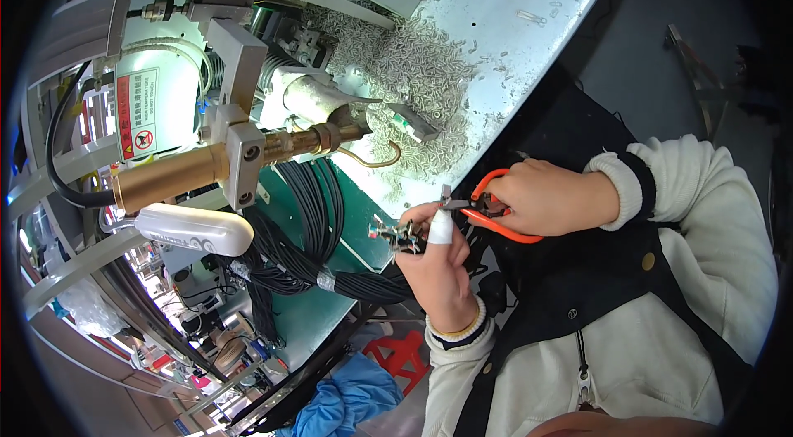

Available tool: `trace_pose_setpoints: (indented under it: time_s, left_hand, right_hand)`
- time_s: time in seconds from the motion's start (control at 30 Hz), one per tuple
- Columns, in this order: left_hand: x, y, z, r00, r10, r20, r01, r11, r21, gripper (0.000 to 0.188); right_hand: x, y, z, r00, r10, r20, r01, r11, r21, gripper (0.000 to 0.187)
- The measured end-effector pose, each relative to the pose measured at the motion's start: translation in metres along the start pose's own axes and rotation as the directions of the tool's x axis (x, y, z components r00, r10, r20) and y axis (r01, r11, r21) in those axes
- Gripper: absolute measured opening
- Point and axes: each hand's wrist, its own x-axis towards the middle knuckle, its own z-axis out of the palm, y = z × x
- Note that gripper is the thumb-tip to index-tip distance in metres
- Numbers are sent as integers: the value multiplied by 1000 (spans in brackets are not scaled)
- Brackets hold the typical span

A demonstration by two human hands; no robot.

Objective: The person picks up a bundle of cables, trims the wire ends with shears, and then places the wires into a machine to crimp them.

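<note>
My right hand (555, 196) is closed around the orange handles of a pair of pliers (494, 226). The pliers' jaws meet a small flat metal piece beside the fingertips of my left hand (438, 272). White wrapping covers one finger of that left hand. Its fingers are bent and pinch a clump of small metal parts (398, 235) with bits of green and red, whose exact kind I cannot make out. Both hands are close together in front of my dark apron (570, 288), just off the near edge of the white work surface (504, 40).
A machine with a brass cylinder (169, 178) and a curved thin tube (376, 161) stands at the left. Many small metal pieces (413, 65) lie heaped on the surface. Bundled black cables (306, 214), a white lamp (194, 229), a red stool (396, 358) and blue cloth (347, 400) are lower left.
</note>
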Motion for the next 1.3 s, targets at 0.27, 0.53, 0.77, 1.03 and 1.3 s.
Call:
trace_pose_setpoints:
  time_s: [0.27, 0.53, 0.77, 1.03, 1.3]
  left_hand:
    - [61, 10, -1, 964, -155, 214, 200, 958, -204, 10]
    - [81, 16, 1, 971, -158, 182, 183, 974, -132, 16]
    - [89, 17, -6, 969, -156, 190, 175, 981, -88, 26]
    - [81, 18, 1, 988, -78, 134, 78, 997, 10, 26]
    - [82, 19, 4, 986, -71, 151, 69, 997, 15, 20]
  right_hand:
    - [17, -18, -30, 976, 124, -181, -37, 906, 422, 23]
    - [71, -23, -53, 972, 109, -207, -25, 928, 372, 24]
    - [80, -21, -50, 976, 103, -193, -28, 935, 354, 23]
    - [83, -9, -41, 931, -68, -358, 146, 970, 194, 23]
    - [81, -14, -43, 923, -68, -379, 159, 964, 214, 22]
